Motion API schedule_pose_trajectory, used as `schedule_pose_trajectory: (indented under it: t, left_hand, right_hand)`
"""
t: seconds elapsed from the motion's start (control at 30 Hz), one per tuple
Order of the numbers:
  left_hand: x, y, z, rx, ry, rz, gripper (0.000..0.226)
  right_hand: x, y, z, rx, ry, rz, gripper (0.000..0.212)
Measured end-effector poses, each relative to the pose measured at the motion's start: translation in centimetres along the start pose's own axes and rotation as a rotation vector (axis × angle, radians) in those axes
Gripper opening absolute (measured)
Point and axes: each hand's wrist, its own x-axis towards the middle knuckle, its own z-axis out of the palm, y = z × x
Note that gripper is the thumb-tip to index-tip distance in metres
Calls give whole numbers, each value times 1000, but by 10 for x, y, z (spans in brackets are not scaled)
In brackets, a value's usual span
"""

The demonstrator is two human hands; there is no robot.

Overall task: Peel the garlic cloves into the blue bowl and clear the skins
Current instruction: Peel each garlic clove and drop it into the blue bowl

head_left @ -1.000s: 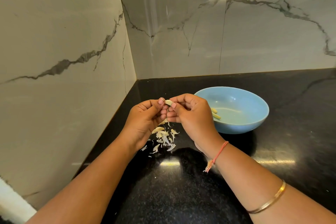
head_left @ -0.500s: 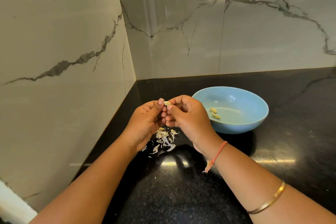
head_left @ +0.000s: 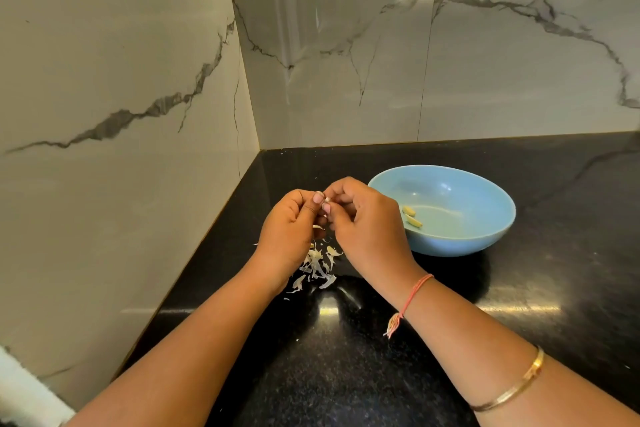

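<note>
I see both hands raised together over the black counter [head_left: 346, 374], just left of the blue bowl [head_left: 450, 248]. The left hand [head_left: 291, 229] has its fingers curled inward, and its thumb and forefinger pinch a small garlic clove [head_left: 326, 199]. The right hand [head_left: 367, 229] is curled the same way and pinches the clove from the other side, so the fingertips of the two hands touch around it. Only a pale sliver of the clove shows between the nails, and I cannot tell how much skin is on it.

Below the hands, a loose heap of skins [head_left: 317, 263] lies on the counter, with a few flakes scattered around its near edge. Two peeled cloves [head_left: 412, 217] rest side by side on the left inner slope of the bowl. The bowl stands on the counter near the corner where the marble walls [head_left: 346, 80] meet. On the right wrist I see a red thread [head_left: 415, 291], and nearer along that forearm a gold bangle [head_left: 512, 388].
</note>
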Motion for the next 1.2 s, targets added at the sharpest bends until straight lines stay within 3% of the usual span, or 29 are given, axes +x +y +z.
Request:
schedule_pose_trajectory:
  t: [0.3,0.5,0.83,1.03,1.2]
  left_hand:
    - [5,2,-12,226,136,104,18]
    - [9,2,-20,260,216,58,15]
    - [13,6,-31,467,109,94,10]
    - [9,11,-29,347,69,49,17]
    - [1,19,-26,-13,-64,-43,12]
  right_hand:
    - [1,-1,0,105,79,-9,4]
    - [2,-1,-2,189,120,16,8]
    - [1,2,1,210,68,48,6]
    - [3,3,1,210,78,49,9]
    - [2,3,1,211,79,35,5]
